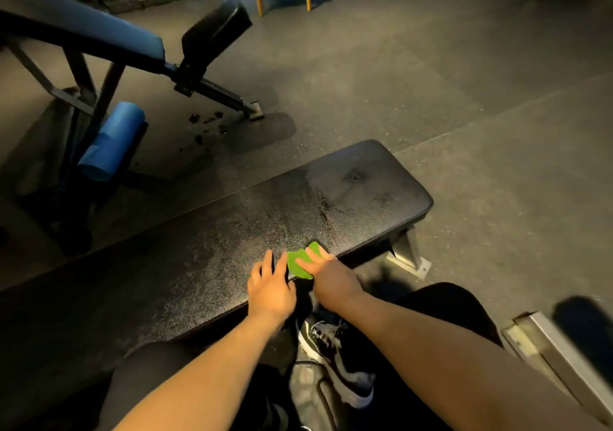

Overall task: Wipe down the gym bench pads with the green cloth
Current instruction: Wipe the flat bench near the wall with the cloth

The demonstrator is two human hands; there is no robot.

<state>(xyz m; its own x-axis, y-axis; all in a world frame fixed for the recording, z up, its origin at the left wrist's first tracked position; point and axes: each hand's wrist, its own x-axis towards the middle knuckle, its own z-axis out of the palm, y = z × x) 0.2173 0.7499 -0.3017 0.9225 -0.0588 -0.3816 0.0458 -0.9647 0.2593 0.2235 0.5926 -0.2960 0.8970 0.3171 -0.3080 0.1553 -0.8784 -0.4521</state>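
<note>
A long black flat bench pad [232,231] runs diagonally across the view, with damp streaks near its far end. The small green cloth [298,264] lies on the pad's near edge. My right hand [326,276] lies on top of the cloth with its fingers spread over it, pressing it to the pad. Just to the left, my left hand [270,281] rests flat on the pad, fingers straight, its fingertips touching the cloth's left edge.
An adjustable bench with a blue pad [83,36], a black seat pad [215,32] and a blue foam roller [112,142] stands at the left. Dark crumbs [207,122] lie on the rubber floor. The bench's metal foot [406,254] and my shoe [331,357] sit below.
</note>
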